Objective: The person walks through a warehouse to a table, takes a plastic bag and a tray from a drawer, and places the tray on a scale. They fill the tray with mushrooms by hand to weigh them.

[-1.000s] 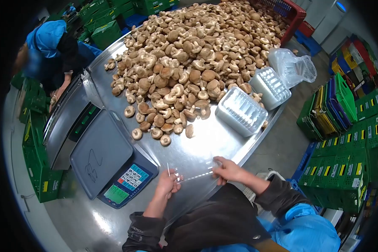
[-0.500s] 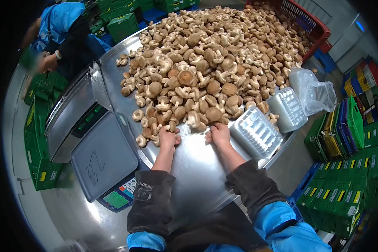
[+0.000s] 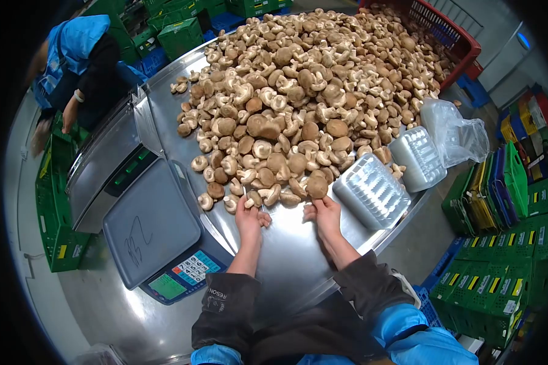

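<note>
A large heap of shiitake mushrooms (image 3: 298, 91) covers the steel table (image 3: 286, 243), its front edge reaching down between my hands. My left hand (image 3: 249, 220) is at the front left of the heap, fingers curled against a small mushroom (image 3: 253, 199). Opposite it, my right hand (image 3: 326, 218) has bent fingers just below a broad brown mushroom cap (image 3: 317, 186). A thin clear edge glints by the left fingers; what both hands grip is hard to make out. Just right of my right hand lies a stack of clear plastic trays (image 3: 372, 191).
A weighing scale (image 3: 152, 222) stands at left beside a steel machine (image 3: 112, 164). More clear trays (image 3: 417, 158) and a plastic bag (image 3: 469, 143) sit at right. A red crate (image 3: 453, 42) tops the heap. Green crates (image 3: 481, 292) line the floor. A co-worker (image 3: 82, 55) bends at upper left.
Both hands have drawn slightly back toward me, and mushrooms at the heap's front have shifted down between them. The co-worker has bent lower toward the green crates.
</note>
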Demonstrator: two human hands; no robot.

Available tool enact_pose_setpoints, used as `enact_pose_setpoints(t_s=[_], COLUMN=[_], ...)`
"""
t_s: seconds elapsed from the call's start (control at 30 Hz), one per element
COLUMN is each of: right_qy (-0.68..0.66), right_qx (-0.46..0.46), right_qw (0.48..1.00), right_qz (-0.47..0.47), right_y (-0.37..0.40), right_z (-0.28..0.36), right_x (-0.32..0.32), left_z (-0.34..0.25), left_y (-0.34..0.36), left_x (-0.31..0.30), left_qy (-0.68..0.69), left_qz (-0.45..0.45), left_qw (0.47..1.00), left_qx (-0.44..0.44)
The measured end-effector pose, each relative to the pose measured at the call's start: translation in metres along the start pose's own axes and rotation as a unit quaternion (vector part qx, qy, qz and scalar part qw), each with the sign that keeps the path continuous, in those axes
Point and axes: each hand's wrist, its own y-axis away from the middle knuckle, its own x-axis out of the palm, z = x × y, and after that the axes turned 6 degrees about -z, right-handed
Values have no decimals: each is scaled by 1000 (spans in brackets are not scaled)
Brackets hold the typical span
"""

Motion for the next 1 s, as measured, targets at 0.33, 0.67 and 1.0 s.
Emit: enact_pose_setpoints(t_s=[0.33,0.67,1.0], right_qy=[-67,42,179], right_qx=[7,-60,-282], right_qw=[998,988,932], right_qz=[7,136,142], right_y=[41,93,134], right_z=[17,83,-15], right_x=[-7,52,172], left_z=[-34,-148,-205], left_y=[50,87,73], left_x=[-9,-64,-225], left_qy=[20,-122,-222], left_qz=[25,60,-42], left_qw=[999,990,972], left_qx=[-29,31,66])
